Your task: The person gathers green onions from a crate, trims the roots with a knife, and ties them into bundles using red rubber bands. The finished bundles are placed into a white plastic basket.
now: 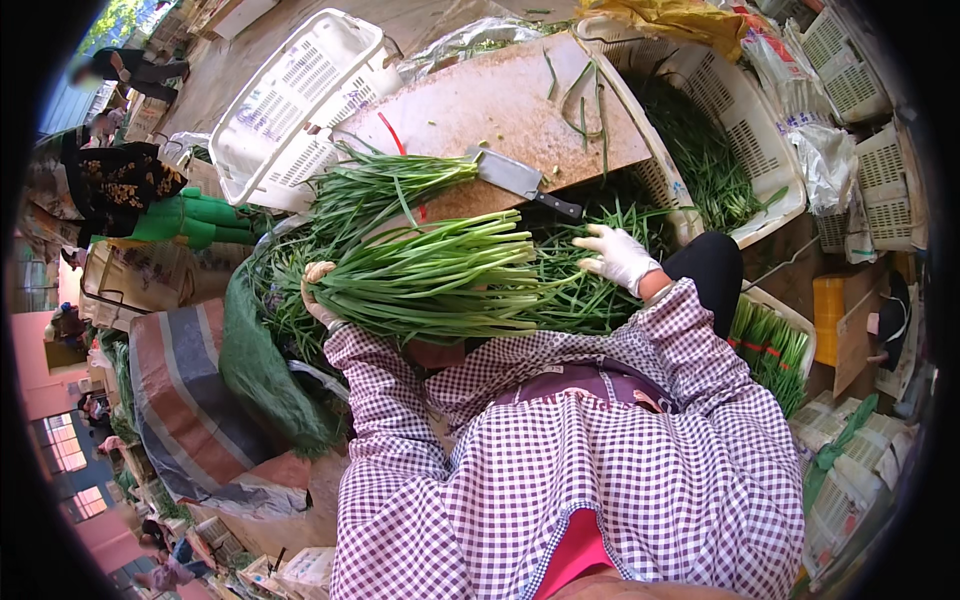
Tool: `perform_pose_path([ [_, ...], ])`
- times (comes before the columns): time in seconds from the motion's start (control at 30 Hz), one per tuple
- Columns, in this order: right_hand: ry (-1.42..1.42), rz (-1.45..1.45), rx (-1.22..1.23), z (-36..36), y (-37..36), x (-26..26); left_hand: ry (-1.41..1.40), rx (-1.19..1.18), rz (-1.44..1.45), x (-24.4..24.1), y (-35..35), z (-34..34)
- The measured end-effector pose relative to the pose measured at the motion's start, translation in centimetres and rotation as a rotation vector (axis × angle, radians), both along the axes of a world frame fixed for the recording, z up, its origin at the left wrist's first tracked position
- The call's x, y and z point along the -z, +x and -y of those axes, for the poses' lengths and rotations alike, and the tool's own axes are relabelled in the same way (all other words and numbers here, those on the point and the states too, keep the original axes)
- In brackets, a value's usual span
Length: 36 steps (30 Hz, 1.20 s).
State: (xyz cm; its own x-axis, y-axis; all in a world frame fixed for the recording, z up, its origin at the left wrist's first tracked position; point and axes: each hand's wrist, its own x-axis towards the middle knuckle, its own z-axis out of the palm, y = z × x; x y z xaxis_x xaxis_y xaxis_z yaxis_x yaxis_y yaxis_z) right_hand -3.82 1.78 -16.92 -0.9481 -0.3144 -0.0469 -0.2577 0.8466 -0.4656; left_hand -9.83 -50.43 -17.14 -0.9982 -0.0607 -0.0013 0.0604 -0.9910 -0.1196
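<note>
My left hand, in a pale glove, holds a thick bunch of garlic chives by its leafy side, the pale cut ends pointing right. My right hand, in a white glove, is to the right of those ends with its fingers apart. One stray stalk from the bunch reaches towards its fingertips; whether they touch cannot be told. Beyond the bunch, a second pile of chives lies partly on a worn board. A cleaver with a black handle rests on the board by that pile's ends.
Loose chives lie beneath my hands. A white plastic crate stands far left; another crate at right holds greens. Tied bunches sit by my right knee. A green woven sack is at left. Other people are at far left.
</note>
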Motion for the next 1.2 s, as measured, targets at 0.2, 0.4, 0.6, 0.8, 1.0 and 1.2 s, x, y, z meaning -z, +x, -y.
perform_pose_path([
  [0.2, -1.066, 0.865, -0.007, 6.1, -2.7, -1.1, 0.015, 0.034, 0.001, 0.1, -0.3, 0.2],
  [0.4, -1.343, 0.896, 0.151, 9.2, -2.3, -1.0, 0.091, 0.082, -0.047, -1.1, -0.5, -0.6],
  [0.6, -1.381, 0.776, 0.284, 4.8, -2.0, -0.6, 0.088, 0.059, -0.052, -0.4, -0.3, -0.5],
  [0.8, 0.125, 0.39, 0.196, -1.3, -1.0, -3.4, 0.032, -0.013, -0.015, 1.2, 0.0, 0.2],
  [1.0, -0.931, 0.748, -0.116, 0.8, 0.1, -7.9, -0.043, -0.081, 0.075, 1.6, -0.7, 0.3],
  [1.2, -0.636, 0.642, -0.143, 1.2, -0.5, -17.1, -0.347, -0.104, -0.01, 2.8, -0.6, 1.5],
])
